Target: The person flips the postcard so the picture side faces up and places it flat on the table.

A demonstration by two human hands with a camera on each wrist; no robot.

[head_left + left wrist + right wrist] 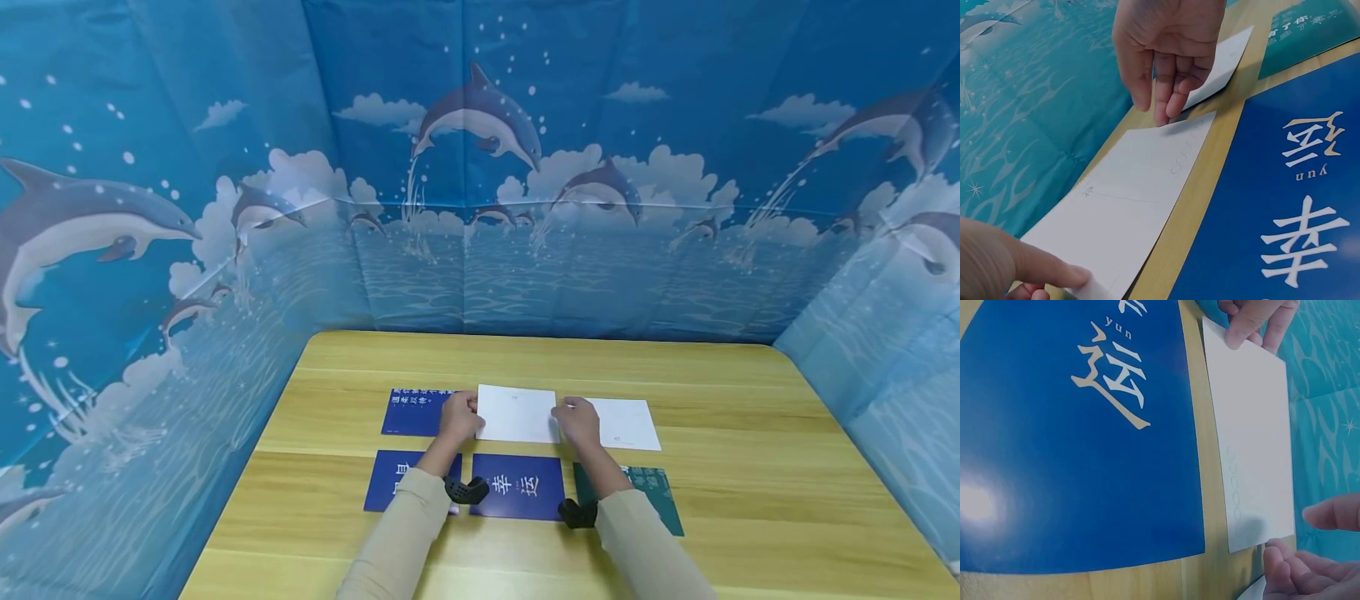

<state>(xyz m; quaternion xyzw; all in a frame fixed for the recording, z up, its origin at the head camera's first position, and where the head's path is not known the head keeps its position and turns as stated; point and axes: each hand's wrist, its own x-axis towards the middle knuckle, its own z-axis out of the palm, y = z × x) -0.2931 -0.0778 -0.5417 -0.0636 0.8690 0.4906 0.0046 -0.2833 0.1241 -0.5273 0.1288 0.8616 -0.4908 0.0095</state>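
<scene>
My left hand [461, 416] pinches the left edge of a white postcard [517, 417], its thumb on top and fingers beneath. Faint printed lines and a row of small ovals mark the card's face, and it is slightly raised at the left in the left wrist view. At the card's right edge is my right hand [579, 423], with loosely bent fingertips right at the edge and the thumb held apart. Just in front lies a blue card [545, 492] with large white and gold characters. Another white card [630, 423] lies partly behind my right hand.
A dark blue card [408, 417] with white writing is beside my left hand. Nearer lie another blue card [378, 483] and a green card [663, 504], both partly covered by my arms. A dolphin-print curtain [510, 275] rises behind the wooden table [720, 400].
</scene>
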